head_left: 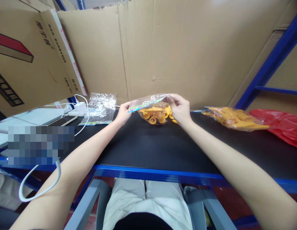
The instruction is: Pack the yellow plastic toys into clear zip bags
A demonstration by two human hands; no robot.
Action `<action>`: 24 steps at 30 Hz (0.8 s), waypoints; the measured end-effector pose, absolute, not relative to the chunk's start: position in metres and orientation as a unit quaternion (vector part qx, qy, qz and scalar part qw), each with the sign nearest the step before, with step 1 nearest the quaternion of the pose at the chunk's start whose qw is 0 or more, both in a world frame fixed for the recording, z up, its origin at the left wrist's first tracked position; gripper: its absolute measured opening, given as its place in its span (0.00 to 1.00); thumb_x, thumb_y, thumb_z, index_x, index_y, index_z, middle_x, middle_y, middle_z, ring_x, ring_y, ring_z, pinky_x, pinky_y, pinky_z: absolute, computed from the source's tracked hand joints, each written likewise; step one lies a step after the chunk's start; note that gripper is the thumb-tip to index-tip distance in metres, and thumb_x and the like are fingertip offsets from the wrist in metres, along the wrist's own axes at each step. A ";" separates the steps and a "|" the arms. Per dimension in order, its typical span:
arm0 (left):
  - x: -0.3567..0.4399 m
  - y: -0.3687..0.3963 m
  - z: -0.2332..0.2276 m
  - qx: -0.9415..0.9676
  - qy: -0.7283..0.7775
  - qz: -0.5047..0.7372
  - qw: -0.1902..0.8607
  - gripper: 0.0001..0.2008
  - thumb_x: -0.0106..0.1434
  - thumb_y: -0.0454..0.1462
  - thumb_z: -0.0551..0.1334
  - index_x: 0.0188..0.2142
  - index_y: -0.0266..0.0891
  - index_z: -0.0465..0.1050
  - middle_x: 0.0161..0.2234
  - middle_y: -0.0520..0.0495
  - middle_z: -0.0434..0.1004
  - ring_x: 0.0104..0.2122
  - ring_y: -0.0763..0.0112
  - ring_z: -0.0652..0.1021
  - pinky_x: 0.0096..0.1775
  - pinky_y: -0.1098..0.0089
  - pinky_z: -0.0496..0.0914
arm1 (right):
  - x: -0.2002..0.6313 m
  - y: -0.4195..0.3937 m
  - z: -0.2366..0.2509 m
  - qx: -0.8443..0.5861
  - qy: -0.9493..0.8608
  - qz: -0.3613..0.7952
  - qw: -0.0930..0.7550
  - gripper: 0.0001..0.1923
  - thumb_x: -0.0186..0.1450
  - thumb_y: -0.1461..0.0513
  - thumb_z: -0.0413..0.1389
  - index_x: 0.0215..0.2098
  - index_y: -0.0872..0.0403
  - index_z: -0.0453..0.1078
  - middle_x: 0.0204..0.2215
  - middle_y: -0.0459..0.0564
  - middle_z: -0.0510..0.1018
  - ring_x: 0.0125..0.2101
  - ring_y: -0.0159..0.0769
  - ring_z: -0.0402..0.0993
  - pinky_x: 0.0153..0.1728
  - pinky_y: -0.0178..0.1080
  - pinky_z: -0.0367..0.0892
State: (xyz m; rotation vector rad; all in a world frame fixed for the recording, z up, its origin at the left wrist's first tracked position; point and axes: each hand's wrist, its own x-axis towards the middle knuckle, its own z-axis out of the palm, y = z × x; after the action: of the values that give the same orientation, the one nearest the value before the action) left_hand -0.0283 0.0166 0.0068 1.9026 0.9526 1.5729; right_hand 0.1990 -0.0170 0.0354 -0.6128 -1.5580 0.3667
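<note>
A clear plastic bag [148, 101] with a colourful printed strip is stretched between my two hands above the black tabletop. My left hand [124, 112] pinches its left end, and my right hand [180, 107] grips the right end with the fingers partly hidden behind it. Several yellow plastic pieces with round cup-like ends [154, 115] show below the strip, some seemingly inside the bag. A few more yellow pieces [174, 120] lie beside my right hand; whether these are in the bag I cannot tell.
On the right rests a filled bag of yellow pieces [234, 118] against a red plastic bag [280, 123]. An empty clear bag [100, 107], a white charger [80, 108] with cables and a phone [64, 120] are on the left. Cardboard [182, 48] walls the back.
</note>
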 end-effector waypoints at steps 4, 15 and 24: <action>-0.026 -0.002 0.022 0.725 0.331 0.586 0.149 0.14 0.59 0.41 0.58 0.42 0.37 0.74 0.46 0.42 0.74 0.49 0.63 0.72 0.48 0.65 0.65 | 0.202 -0.031 0.048 -0.287 -0.701 0.104 0.645 0.17 0.61 0.48 0.50 0.40 0.48 0.72 0.42 0.48 0.75 0.48 0.41 0.68 0.49 0.46 0.63; -0.026 -0.002 0.037 0.608 0.312 0.642 0.348 0.23 0.64 0.47 0.49 0.54 0.38 0.64 0.45 0.42 0.75 0.40 0.64 0.77 0.41 0.64 0.70 | 0.202 -0.057 0.055 -0.256 -0.751 0.098 0.600 0.20 0.63 0.49 0.44 0.39 0.45 0.75 0.47 0.42 0.73 0.53 0.45 0.62 0.50 0.50 0.58; -0.040 0.015 0.024 0.530 0.406 0.610 0.427 0.20 0.60 0.48 0.56 0.42 0.36 0.70 0.27 0.47 0.77 0.17 0.78 0.71 0.21 0.74 0.64 | 0.201 -0.027 0.034 -0.315 -0.764 0.246 0.506 0.23 0.60 0.49 0.50 0.16 0.53 0.72 0.20 0.49 0.76 0.26 0.35 0.73 0.36 0.40 0.67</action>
State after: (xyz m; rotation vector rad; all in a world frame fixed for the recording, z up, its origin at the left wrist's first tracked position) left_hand -0.0401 0.0146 0.0237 1.3252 1.0135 1.5243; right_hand 0.2005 -0.0273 0.0338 -0.7610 -1.8436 0.5922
